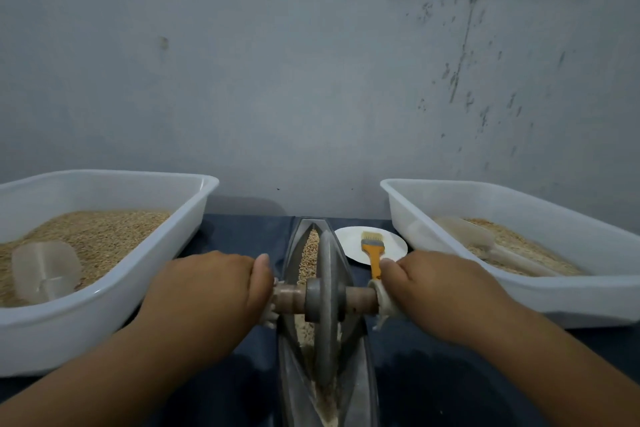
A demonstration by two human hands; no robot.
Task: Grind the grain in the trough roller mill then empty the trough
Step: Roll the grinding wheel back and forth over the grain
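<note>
A narrow metal trough (362,388) runs away from me down the middle of the dark table. Grain (311,253) lies in its far end and paler ground grain near me. A grey metal wheel (327,308) stands upright in the trough on a wooden axle (358,298). My left hand (211,291) grips the axle's left handle. The right handle, wrapped in white cloth, is gripped by my right hand (440,291).
A white tub (138,291) of whole grain with a clear scoop (46,274) sits on the left. The white tub (571,291) on the right holds ground grain and another scoop (485,243). A white plate (348,239) carries an orange-handled brush (373,251) behind the trough.
</note>
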